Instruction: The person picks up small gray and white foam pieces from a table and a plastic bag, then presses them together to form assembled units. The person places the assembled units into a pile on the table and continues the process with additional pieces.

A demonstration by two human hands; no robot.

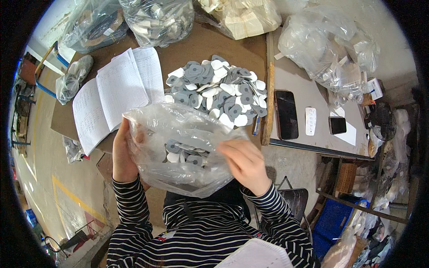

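Observation:
Between my hands, close to my body at the table's near edge, is a clear plastic bag (pixel 187 178) with its mouth spread wide. Several grey and white flat rounded pieces (pixel 195 159) lie inside it. My left hand (pixel 126 149) grips the bag's left rim, its thumb toward the top edge. My right hand (pixel 243 161) is closed at the bag's right side, slightly blurred, fingers bent over the plastic. Just beyond the bag, a broad heap of similar grey and white pieces (pixel 219 89) is spread on the brown table (pixel 178 52).
An open notebook (pixel 109 98) lies left of the heap. A pen (pixel 256 125) rests by the wooden edge strip (pixel 270 85). On the side table are a large phone (pixel 286 115) and a small dark device (pixel 338 125). Filled plastic bags (pixel 158 22) line the back. A blue crate (pixel 330 223) stands lower right.

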